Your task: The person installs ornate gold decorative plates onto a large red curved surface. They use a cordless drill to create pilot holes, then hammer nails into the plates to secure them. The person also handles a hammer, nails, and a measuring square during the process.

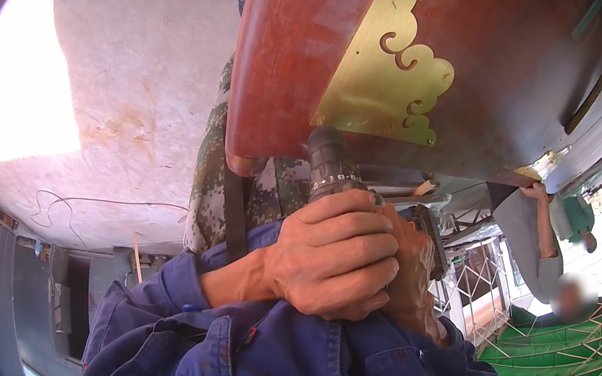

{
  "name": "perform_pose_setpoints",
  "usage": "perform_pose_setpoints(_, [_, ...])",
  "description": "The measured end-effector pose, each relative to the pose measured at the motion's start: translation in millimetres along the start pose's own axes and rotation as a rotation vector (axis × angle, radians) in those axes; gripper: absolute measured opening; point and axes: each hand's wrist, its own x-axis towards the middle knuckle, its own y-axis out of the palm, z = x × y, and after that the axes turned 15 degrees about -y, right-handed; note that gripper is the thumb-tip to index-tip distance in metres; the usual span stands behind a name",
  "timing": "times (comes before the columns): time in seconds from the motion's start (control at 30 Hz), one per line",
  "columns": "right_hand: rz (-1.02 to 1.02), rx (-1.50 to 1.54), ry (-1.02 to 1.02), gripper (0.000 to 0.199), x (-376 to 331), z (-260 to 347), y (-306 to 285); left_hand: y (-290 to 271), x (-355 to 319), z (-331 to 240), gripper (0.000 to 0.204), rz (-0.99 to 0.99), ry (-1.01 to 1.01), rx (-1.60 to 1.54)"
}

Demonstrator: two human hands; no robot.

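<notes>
Out on the far left, a pale plaster surface [131, 77] fills the view, with a bright sunlit patch [19, 68] and a thin loose wire [81, 200] trailing across it, well away from the fingers. Coming in, blue sleeves [276, 355] crowd the lower edge. Behind them, a person in a camouflage jacket [262, 190] with a dark strap stands just left of the knuckles.

Now the middle: the left hand [330, 255] is wrapped over the front, all 4 fingers [357, 231] curled tight together and clamped on the drill [332, 163]. The right hand [416, 275] sits just behind, mostly covered; it presses against the same drill, but whether its fingers are closed I cannot tell. The drill's dark nose pokes up straight above the fingers, its tip meeting the lower edge of a red-brown wooden panel [290, 54], just under a brass scroll-cut plate [384, 76].

To the right, another person's hand [534, 190] reaches up to the panel's edge. Furthest right, below, green netting [561, 375].
</notes>
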Motion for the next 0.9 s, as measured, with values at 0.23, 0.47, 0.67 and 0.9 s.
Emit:
perform_pose_setpoints(0.23, [-0.054, 0.036, 0.0, 0.025, -12, -16, 20, 1, 0, 2, 0.023, -0.012, -0.006, -0.005])
perform_pose_setpoints(0.47, [-0.051, 0.006, -0.019, 0.025, -1, -5, 6, 1, 0, 4, 0.023, -0.001, 0.009, 0.0])
perform_pose_setpoints(0.67, [-0.046, -0.008, -0.025, 0.024, 0, -9, 9, 6, 0, -1, 0.018, -0.095, -0.018, 0.024])
perform_pose_setpoints(0.9, [-0.064, 0.0, -0.008, 0.019, -26, 14, -13, 10, -9, -46, 0.023, -0.059, 0.099, -0.008])
